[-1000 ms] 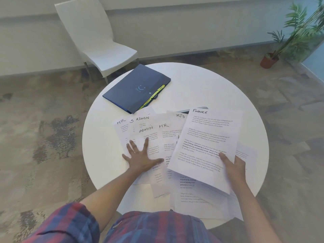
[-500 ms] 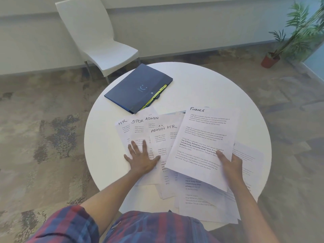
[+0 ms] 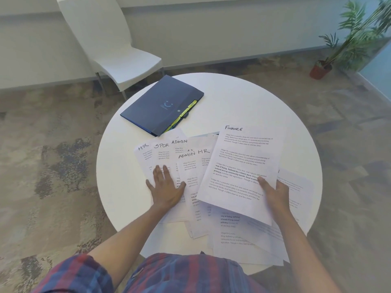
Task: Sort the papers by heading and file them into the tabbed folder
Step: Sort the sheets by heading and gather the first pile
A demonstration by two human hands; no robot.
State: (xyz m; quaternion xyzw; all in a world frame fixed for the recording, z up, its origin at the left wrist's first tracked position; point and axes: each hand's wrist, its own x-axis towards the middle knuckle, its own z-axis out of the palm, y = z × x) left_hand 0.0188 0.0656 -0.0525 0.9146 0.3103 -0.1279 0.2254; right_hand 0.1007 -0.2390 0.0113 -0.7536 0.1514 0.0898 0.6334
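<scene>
The head view looks down on a round white tabletop (image 3: 264, 98) strewn with printed papers. The left hand (image 3: 166, 187) lies flat, fingers straight and close together, pressing on the fanned papers (image 3: 169, 154) at the left, whose handwritten headings read HR, SPOR (cut off), ADMIN, ADMIN and HR. The right hand (image 3: 275, 192) pinches the near right edge of the FINANCE sheet (image 3: 239, 170), thumb on top, holding it tilted above the spread with its long axis running from near to far.

The tabbed folder (image 3: 163, 103), dark blue and closed, lies at the far left of the tabletop, well beyond both hands, its long axis angled from near left to far right and its yellow-green tabs (image 3: 183, 115) along the edge facing the papers. The left hand is the nearer of the two to it.

More sheets (image 3: 243, 237) lie under and to the right of the FINANCE sheet; their headings are covered. Writing on the tabs is too small to read, so which section takes which heading cannot be told.
</scene>
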